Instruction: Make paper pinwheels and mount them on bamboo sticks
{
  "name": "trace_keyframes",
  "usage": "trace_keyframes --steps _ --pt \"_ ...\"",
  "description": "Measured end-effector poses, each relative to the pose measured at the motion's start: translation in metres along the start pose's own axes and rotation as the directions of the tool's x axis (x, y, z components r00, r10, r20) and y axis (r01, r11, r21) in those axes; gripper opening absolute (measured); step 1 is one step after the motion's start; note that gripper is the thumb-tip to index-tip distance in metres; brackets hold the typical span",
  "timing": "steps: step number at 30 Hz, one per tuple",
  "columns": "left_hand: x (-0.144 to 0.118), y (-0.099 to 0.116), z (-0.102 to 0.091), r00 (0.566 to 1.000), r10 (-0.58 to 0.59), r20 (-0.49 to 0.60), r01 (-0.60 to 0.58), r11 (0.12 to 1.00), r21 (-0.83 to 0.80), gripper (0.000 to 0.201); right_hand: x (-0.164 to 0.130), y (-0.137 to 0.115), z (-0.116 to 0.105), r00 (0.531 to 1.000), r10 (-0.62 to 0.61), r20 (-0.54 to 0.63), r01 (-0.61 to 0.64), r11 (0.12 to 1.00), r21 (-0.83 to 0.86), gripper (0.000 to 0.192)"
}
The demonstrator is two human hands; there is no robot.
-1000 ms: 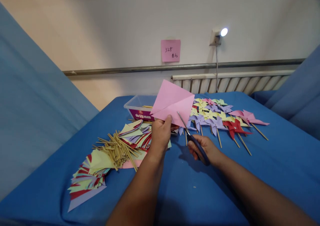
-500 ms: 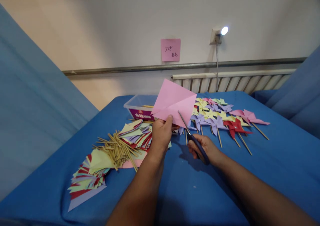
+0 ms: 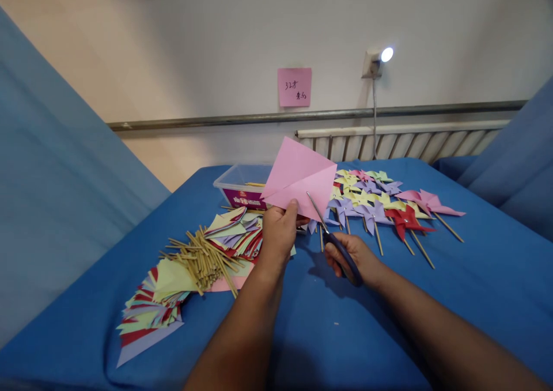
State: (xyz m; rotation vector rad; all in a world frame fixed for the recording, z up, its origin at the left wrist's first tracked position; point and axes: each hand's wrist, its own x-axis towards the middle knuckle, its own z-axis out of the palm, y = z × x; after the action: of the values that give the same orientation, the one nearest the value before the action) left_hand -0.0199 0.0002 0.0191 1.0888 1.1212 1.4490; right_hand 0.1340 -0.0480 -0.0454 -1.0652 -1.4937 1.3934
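Note:
My left hand (image 3: pixel 280 230) pinches a square sheet of pink paper (image 3: pixel 298 172) near its lower edge, thumb on top. The sheet is tilted up above the table, and a crease or slit runs across it. My right hand (image 3: pixel 352 257) is closed round the dark handles of a pair of scissors (image 3: pixel 320 215). Their blades lie at the lower right part of the paper and look nearly closed. Behind the paper, part of a clear plastic box (image 3: pixel 239 198) with a purple label is hidden.
On the blue-covered table (image 3: pixel 328 350), finished paper pinwheels (image 3: pixel 374 213) lie at the right. Thin wooden sticks (image 3: pixel 205 261) are piled at the left, between a fan of coloured paper sheets (image 3: pixel 149 310) and another paper stack (image 3: pixel 237 230). A radiator (image 3: pixel 397 140) stands behind.
Hardly anything differs. The right corner of the pink paper has shifted slightly left; both hands and the scissors keep nearly the same place.

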Motion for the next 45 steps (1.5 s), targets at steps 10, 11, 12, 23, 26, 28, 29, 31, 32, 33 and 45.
trace_keyframes --steps 10,11,12,23,26,28,29,31,32,33,45 --pt "-0.0004 -0.0002 -0.0006 1.0 0.006 -0.008 -0.006 1.0 0.016 0.027 -0.0007 -0.0014 0.0007 1.0 0.013 -0.017 -0.013 1.0 0.001 0.044" --pt "-0.0005 -0.0002 -0.0006 1.0 0.005 -0.006 -0.004 1.0 0.015 0.028 -0.0007 -0.001 0.0006 1.0 0.012 -0.016 -0.012 1.0 0.002 0.043" --pt "-0.0005 -0.0001 -0.0007 1.0 0.004 -0.005 -0.004 1.0 0.015 0.028 -0.0007 -0.0004 0.0004 1.0 0.011 -0.015 -0.011 1.0 0.003 0.043" --pt "-0.0014 0.0007 0.0004 1.0 0.006 0.004 -0.006 1.0 -0.003 0.027 0.0024 0.0037 0.0003 1.0 0.005 -0.022 -0.005 1.0 0.009 0.041" --pt "-0.0017 0.0 0.0002 1.0 0.006 0.003 -0.006 1.0 0.008 0.026 0.0021 0.0028 0.0007 1.0 -0.004 -0.022 0.004 1.0 0.016 0.041" --pt "-0.0017 -0.0003 0.0001 1.0 0.005 0.003 -0.005 1.0 0.008 0.026 0.0021 0.0035 0.0006 1.0 -0.013 -0.016 0.013 1.0 0.012 0.041" --pt "-0.0016 -0.0003 0.0001 1.0 0.004 0.001 -0.004 1.0 0.006 0.026 0.0021 0.0039 0.0004 1.0 -0.014 -0.014 0.014 1.0 0.008 0.041" --pt "-0.0011 -0.0004 0.0001 1.0 -0.002 -0.006 0.002 1.0 0.0 0.025 0.0021 0.0041 0.0003 1.0 -0.015 -0.013 0.015 1.0 0.004 0.041" --pt "-0.0008 -0.0005 0.0001 1.0 -0.004 -0.01 0.004 1.0 -0.002 0.025 0.002 0.0036 0.0003 1.0 -0.011 -0.016 0.012 1.0 0.004 0.041" --pt "-0.0005 -0.0006 0.0 1.0 -0.007 -0.015 0.006 1.0 -0.002 0.025 0.0018 0.0026 0.0005 1.0 -0.004 -0.02 0.005 1.0 0.006 0.041" --pt "0.0007 -0.0053 -0.0016 0.999 0.022 -0.048 -0.023 1.0 -0.013 0.03 0.0011 -0.0008 0.0011 0.999 0.026 -0.019 -0.025 0.999 0.028 0.04"
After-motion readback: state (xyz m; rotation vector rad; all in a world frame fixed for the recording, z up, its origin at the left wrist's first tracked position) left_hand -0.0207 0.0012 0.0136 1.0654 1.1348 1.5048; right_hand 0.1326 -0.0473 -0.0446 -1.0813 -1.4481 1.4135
